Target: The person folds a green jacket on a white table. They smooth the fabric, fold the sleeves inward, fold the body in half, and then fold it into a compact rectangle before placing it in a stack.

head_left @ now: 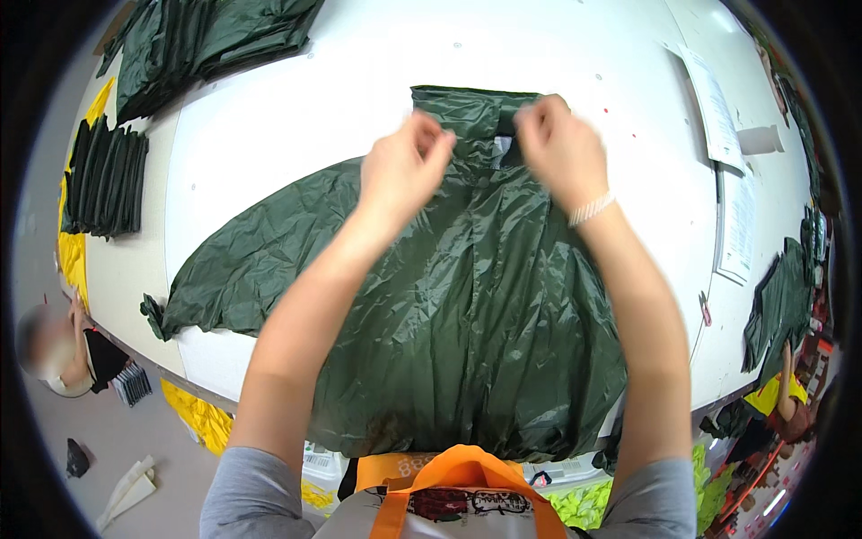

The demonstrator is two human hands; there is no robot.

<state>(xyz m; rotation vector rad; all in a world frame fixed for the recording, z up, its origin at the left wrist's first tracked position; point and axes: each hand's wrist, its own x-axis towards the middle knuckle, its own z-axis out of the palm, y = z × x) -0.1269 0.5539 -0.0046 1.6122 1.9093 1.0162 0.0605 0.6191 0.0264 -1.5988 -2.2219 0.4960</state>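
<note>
A dark green raincoat [458, 296], thin and shiny, lies spread on the white table in front of me. Its hood or collar part [458, 112] points away from me, with a small pale label [501, 151] in the neck opening. My left hand [406, 166] is at the left side of this part, fingers curled and thumb drawn in; blur hides whether fabric is between them. At the right edge, my right hand [564, 148] pinches the fabric, also a little blurred. One sleeve [242, 260] stretches out to the left; the right side is partly behind my forearm.
Folded dark green garments lie in a pile [206, 54] at the far left and a stack [106, 178] nearer. Paper sheets [714, 117] and a small red tool [706, 310] are on the right. People work at both sides; yellow fabric [197, 415] hangs below the table edge.
</note>
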